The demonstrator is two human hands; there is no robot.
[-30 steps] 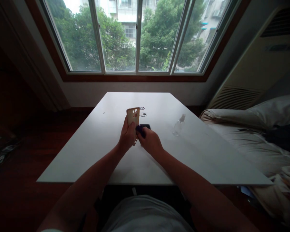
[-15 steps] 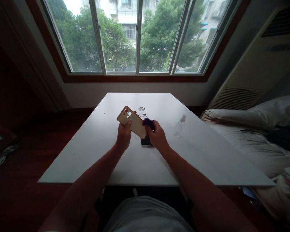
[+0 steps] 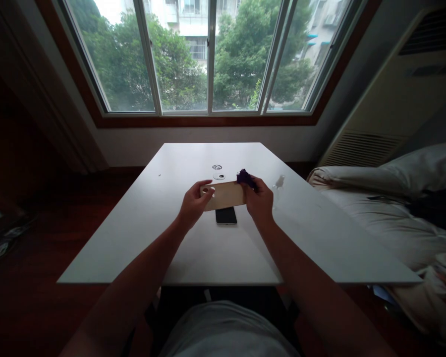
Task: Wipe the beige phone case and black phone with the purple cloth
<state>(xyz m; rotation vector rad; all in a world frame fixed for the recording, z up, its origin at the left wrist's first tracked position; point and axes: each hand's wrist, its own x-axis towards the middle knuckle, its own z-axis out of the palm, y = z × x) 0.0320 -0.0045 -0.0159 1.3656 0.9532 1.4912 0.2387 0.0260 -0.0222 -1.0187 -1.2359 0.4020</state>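
Observation:
A beige phone case (image 3: 226, 195) is held up level above the table, its camera holes at the left end. My left hand (image 3: 194, 202) grips that end, with the thumb over the holes. At the other end, my right hand (image 3: 260, 199) is closed on a dark purple cloth (image 3: 245, 177), which sticks up over the case's top right corner; its fingers also touch the case. Below the case a black phone (image 3: 226, 216) lies on the table, its upper part hidden by the case.
The white table (image 3: 141, 238) carries two small round items (image 3: 219, 176) beyond the case. A clear spray bottle (image 3: 278, 184) stands to the right, partly behind my right hand. A sofa (image 3: 357, 198) is on the right, and a window (image 3: 208, 64) is ahead.
The phone case has turned from a slant to nearly level. My right hand and the cloth have moved right and slightly up; my left hand has shifted right. More of the phone shows now.

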